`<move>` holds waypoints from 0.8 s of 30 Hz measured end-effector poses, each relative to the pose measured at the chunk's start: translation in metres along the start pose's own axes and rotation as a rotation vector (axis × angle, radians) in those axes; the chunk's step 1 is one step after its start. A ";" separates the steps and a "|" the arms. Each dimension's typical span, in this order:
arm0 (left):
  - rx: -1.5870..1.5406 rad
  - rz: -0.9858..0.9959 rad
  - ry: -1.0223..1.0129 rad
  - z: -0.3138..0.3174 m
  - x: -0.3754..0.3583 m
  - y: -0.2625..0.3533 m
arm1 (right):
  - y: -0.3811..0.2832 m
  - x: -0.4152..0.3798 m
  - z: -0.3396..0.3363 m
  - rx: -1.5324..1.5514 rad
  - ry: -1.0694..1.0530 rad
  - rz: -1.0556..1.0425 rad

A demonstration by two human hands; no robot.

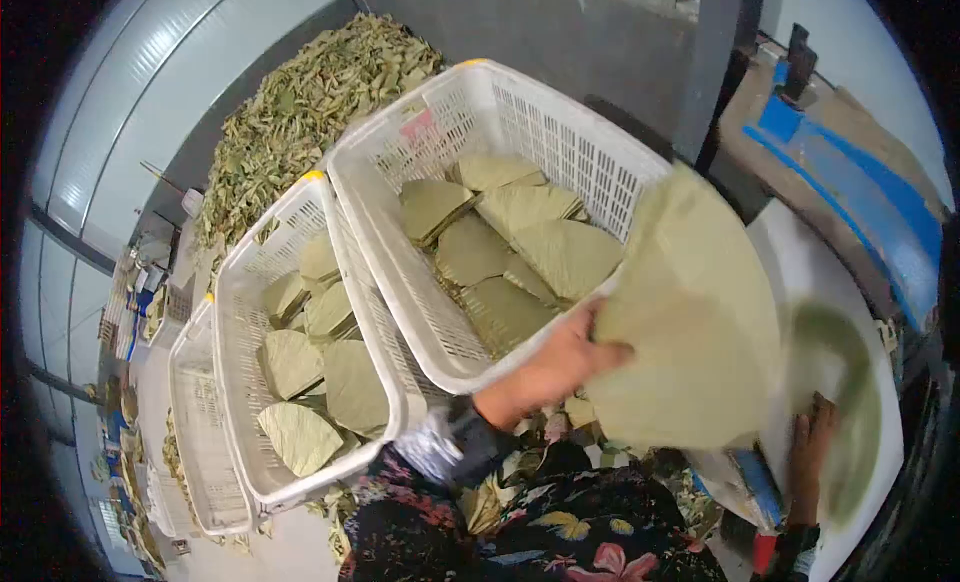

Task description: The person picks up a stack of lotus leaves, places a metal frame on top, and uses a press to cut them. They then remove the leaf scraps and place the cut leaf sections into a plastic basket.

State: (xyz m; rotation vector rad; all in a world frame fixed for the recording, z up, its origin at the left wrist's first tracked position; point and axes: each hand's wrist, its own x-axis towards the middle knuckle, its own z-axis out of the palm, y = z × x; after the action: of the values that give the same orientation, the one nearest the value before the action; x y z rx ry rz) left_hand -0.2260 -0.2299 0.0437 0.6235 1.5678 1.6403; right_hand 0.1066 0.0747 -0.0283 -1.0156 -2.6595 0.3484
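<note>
My left hand [555,372] grips a large bundle of pale green cut leaves [690,332] at its near-left edge, the thumb lying over the top. The bundle is fan-shaped with a rounded outer side, and motion blurs it a little. It is held up beside the right rim of the nearer white basket [420,352]. My right hand [810,442] lies at the white board [870,472] on the right, fingers extended and slightly blurred. A greenish smear [835,352] marks the board just above that hand.
Stacks of cut leaves [530,232] fill much of the nearer basket. A second white basket [395,422] to its left holds more stacks, and a third basket [215,512] stands beyond. Loose leaf scraps [310,102] are heaped behind. A blue-edged machine [850,172] overhangs the board.
</note>
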 end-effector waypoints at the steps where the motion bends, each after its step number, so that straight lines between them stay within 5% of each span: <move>1: -0.104 0.015 0.044 -0.029 0.005 0.010 | -0.003 0.001 0.003 0.000 -0.014 0.010; 11: -0.210 0.015 0.342 -0.285 0.047 -0.034 | 0.008 0.004 0.015 -0.246 0.121 0.041; 13: 0.221 -0.190 0.584 -0.327 0.046 -0.053 | 0.004 0.004 0.013 -0.165 0.112 0.124; 14: 0.226 -0.192 0.572 -0.336 0.048 -0.057 | 0.004 0.004 0.012 -0.166 0.113 0.137; 15: 0.510 -0.127 0.782 -0.342 0.050 -0.060 | 0.004 0.004 0.011 -0.178 0.143 0.053; 16: 0.795 -0.052 0.981 -0.336 0.054 -0.056 | 0.004 0.003 0.010 -0.193 0.171 -0.027; 17: 0.800 -0.050 0.955 -0.325 0.056 -0.055 | 0.002 0.002 0.008 -0.200 0.169 -0.002; 19: 0.599 0.255 0.762 -0.257 0.059 -0.022 | -0.002 0.004 0.007 -0.144 0.074 0.186; 21: 0.492 0.467 0.571 -0.186 0.069 -0.015 | 0.014 -0.003 0.021 -0.345 0.160 0.142; 23: 0.352 0.474 0.277 -0.100 0.062 -0.001 | -0.012 -0.013 0.028 -0.006 0.185 0.233; 24: 0.343 0.462 0.148 -0.063 0.055 -0.001 | -0.022 -0.013 0.044 -0.152 0.043 0.535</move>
State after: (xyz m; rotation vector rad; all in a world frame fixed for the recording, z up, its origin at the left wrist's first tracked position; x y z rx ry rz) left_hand -0.3077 -0.2247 0.0260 1.1361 1.9399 1.7868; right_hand 0.0881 0.0445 -0.0652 -1.7602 -2.3650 0.2231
